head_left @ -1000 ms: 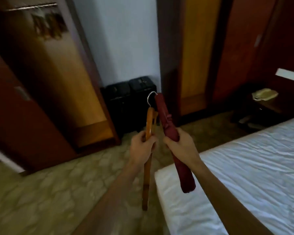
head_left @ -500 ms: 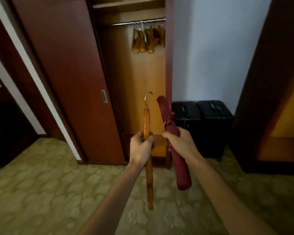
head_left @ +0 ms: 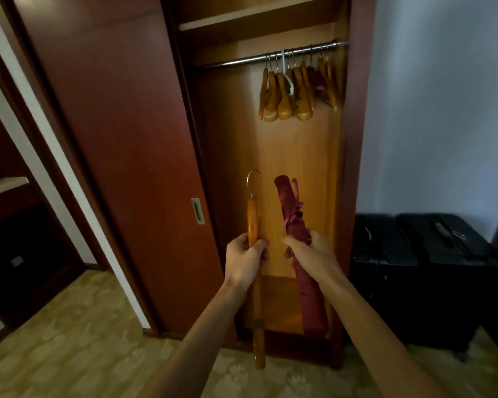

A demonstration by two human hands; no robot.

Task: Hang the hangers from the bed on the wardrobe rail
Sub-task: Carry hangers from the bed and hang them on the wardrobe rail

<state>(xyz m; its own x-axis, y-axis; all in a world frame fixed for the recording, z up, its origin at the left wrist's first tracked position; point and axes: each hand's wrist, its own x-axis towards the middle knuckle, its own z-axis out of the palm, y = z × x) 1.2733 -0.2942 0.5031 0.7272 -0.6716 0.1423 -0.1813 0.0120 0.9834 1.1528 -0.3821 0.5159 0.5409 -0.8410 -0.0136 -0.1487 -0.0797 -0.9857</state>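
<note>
In wardrobe [head_left: 270, 173], hangers [head_left: 293, 90] on rail [head_left: 236, 61]; hands hold two more

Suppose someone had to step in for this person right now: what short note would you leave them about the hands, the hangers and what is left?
Left hand: grips the wooden hanger, held edge-on with its metal hook up.
Right hand: grips the red padded hanger, also held upright; its hook cannot be made out.
Wardrobe rail: high in the open wardrobe, straight ahead. A bunch of hung hangers crowds its right part; the left stretch is bare.
Done: both hangers are carried to the wardrobe.
Left: lift each one and hook it on the rail, probably easiest on the bare stretch. The bed is out of view, so whether more hangers wait there is unknown.
</note>
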